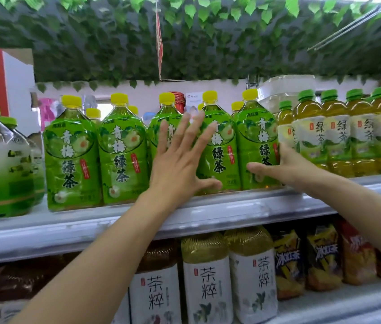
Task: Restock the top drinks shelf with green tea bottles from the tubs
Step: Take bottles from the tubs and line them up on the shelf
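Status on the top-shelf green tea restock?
Done: a front row of five yellow-capped green tea bottles stands on the top shelf, more caps behind. In hand: left hand presses flat on the middle bottles; right hand grips the rightmost bottle. Left: tubs aren't visible, so remaining stock is unknown.

The left hand (180,160) pressed flat on green tea bottles (218,146) at the top shelf's (208,206) front edge; the right hand (285,167) gripped the end bottle (257,141).
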